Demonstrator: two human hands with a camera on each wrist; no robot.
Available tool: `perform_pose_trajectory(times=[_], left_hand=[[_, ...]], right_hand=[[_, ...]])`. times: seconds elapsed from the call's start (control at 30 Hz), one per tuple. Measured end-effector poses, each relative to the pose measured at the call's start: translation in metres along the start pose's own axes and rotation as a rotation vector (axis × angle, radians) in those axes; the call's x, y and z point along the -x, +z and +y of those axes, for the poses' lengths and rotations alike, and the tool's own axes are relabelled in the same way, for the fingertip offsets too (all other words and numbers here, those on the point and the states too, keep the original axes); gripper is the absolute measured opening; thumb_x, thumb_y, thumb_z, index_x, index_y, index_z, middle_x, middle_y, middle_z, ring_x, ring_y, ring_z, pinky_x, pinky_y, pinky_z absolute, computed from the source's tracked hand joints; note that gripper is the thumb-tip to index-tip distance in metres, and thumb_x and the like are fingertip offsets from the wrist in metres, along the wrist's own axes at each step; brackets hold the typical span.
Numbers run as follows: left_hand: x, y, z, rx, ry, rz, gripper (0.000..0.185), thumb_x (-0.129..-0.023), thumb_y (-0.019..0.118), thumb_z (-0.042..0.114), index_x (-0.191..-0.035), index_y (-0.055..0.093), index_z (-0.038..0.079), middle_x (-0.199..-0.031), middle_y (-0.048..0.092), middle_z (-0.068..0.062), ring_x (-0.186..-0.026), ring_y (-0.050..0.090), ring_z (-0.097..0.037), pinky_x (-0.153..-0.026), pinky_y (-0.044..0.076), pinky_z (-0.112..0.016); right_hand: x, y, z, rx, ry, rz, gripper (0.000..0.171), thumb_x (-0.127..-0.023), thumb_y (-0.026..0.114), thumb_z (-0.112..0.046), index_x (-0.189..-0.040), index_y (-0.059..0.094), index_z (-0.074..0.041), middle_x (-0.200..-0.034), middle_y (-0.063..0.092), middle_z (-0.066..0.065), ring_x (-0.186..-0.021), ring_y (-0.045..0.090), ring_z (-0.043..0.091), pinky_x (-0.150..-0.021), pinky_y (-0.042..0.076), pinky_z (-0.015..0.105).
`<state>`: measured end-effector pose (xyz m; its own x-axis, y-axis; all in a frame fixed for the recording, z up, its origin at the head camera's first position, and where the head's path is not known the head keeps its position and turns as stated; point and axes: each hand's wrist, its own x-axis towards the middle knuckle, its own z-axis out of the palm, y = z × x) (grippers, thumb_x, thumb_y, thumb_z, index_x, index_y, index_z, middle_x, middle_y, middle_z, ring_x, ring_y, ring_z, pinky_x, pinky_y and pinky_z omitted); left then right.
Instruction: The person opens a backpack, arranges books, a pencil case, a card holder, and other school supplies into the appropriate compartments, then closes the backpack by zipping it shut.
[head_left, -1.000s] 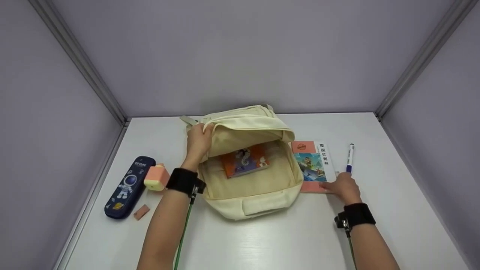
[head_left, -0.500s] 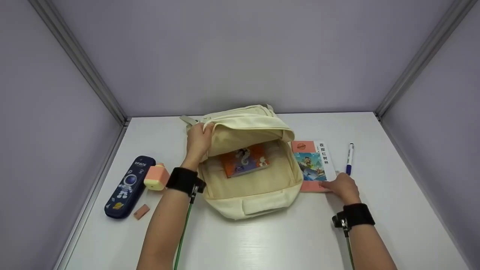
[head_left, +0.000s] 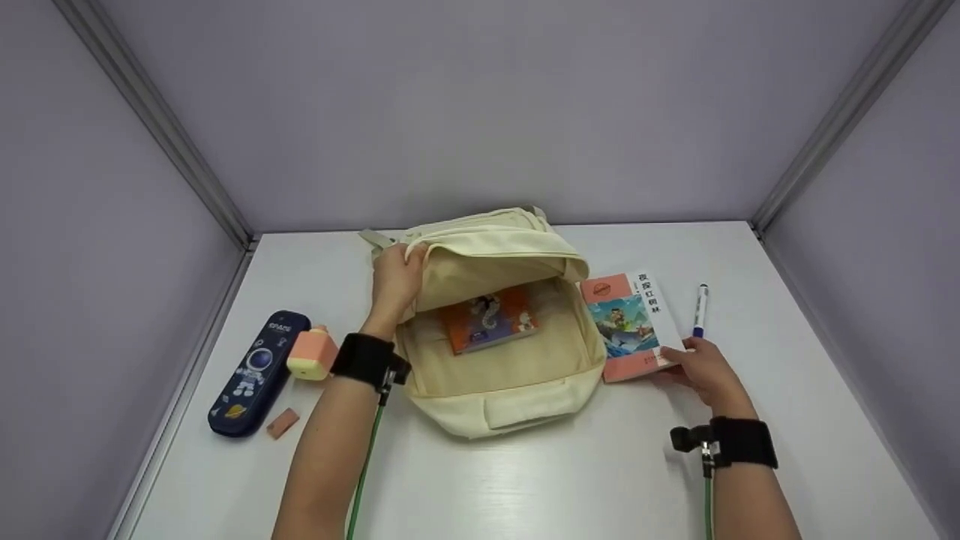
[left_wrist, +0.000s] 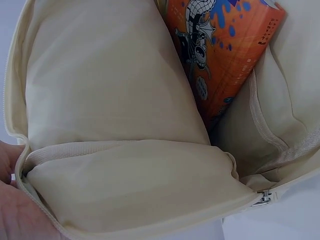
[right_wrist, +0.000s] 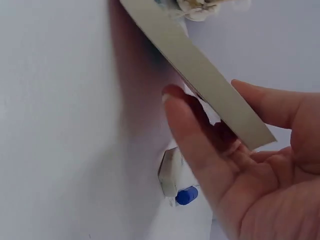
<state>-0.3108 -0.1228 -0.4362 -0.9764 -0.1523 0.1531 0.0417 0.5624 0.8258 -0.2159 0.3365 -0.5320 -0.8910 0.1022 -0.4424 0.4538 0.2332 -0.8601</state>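
- The cream backpack (head_left: 499, 330) lies open at the table's (head_left: 600, 480) centre; the left hand (head_left: 396, 281) grips its upper flap at the bag's 10 o'clock edge, fingers curled over the fabric.
- Inside, an orange book (head_left: 489, 321) lies flat; the left wrist view alone shows it wedged beside an inner pocket, near a zipper pull (left_wrist: 263, 198).
- The pink-covered book (head_left: 628, 324) sits at the backpack's 3 o'clock, its near edge tilted up, pinched by the right hand (head_left: 705, 369); only the right wrist view shows the thumb (right_wrist: 192, 135) under the page block.
- The navy pencil case (head_left: 259, 373) and peach sharpener (head_left: 312, 354) lie at 9 o'clock.
- The blue pen (head_left: 700, 309) lies just right of the pink-covered book.
- The small eraser (head_left: 283, 423) lies beside the case.
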Motion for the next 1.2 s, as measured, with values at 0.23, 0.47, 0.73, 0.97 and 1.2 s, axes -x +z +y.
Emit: perform_pose_trajectory(times=[0.23, 0.47, 0.73, 0.97, 1.2], left_hand=[[0.001, -0.001, -0.001, 0.007, 0.008, -0.010, 0.043, -0.102, 0.053, 0.030, -0.065, 0.042, 0.012, -0.061, 0.037, 0.000, -0.057, 0.037, -0.017, -0.056, 0.032, -0.030], [0.000, -0.001, 0.000, 0.001, 0.017, 0.000, 0.043, -0.102, 0.054, 0.029, -0.064, 0.044, 0.012, -0.061, 0.039, 0.000, -0.058, 0.040, -0.018, -0.057, 0.033, -0.030], [0.000, -0.001, 0.000, -0.003, 0.007, 0.001, 0.041, -0.102, 0.054, 0.028, -0.066, 0.047, 0.011, -0.062, 0.042, 0.000, -0.059, 0.043, -0.019, -0.057, 0.035, -0.030], [-0.002, 0.000, 0.000, -0.025, 0.003, 0.020, 0.039, -0.102, 0.055, 0.028, -0.068, 0.050, 0.010, -0.067, 0.047, -0.003, -0.065, 0.047, -0.022, -0.062, 0.038, -0.033], [-0.004, 0.000, 0.000, -0.032, 0.031, 0.038, 0.043, -0.102, 0.055, 0.028, -0.064, 0.043, 0.011, -0.063, 0.040, -0.001, -0.060, 0.040, -0.020, -0.059, 0.034, -0.032]], right_hand=[[0.017, -0.010, -0.013, -0.312, -0.061, 0.013, 0.063, -0.101, 0.057, -0.019, -0.145, 0.022, 0.010, -0.104, 0.060, 0.009, -0.086, 0.069, 0.014, -0.083, 0.054, 0.032], [0.040, -0.018, -0.030, -0.331, -0.192, 0.096, 0.055, -0.101, 0.057, -0.023, -0.134, 0.033, 0.014, -0.090, 0.065, 0.004, -0.079, 0.069, 0.015, -0.074, 0.056, 0.029], [0.069, -0.025, -0.049, -0.417, -0.301, 0.144, 0.041, -0.099, 0.061, -0.022, -0.119, 0.045, 0.010, -0.087, 0.067, 0.005, -0.073, 0.070, 0.017, -0.070, 0.056, 0.027], [0.094, -0.028, -0.068, -0.471, -0.371, 0.089, 0.015, -0.099, 0.060, -0.014, -0.097, 0.059, 0.001, -0.084, 0.069, 0.008, -0.070, 0.071, 0.019, -0.065, 0.057, 0.028], [0.101, -0.014, -0.075, -0.376, -0.325, -0.010, 0.016, -0.101, 0.055, -0.012, -0.103, 0.057, 0.003, -0.085, 0.069, 0.009, -0.070, 0.071, 0.019, -0.062, 0.057, 0.028]])
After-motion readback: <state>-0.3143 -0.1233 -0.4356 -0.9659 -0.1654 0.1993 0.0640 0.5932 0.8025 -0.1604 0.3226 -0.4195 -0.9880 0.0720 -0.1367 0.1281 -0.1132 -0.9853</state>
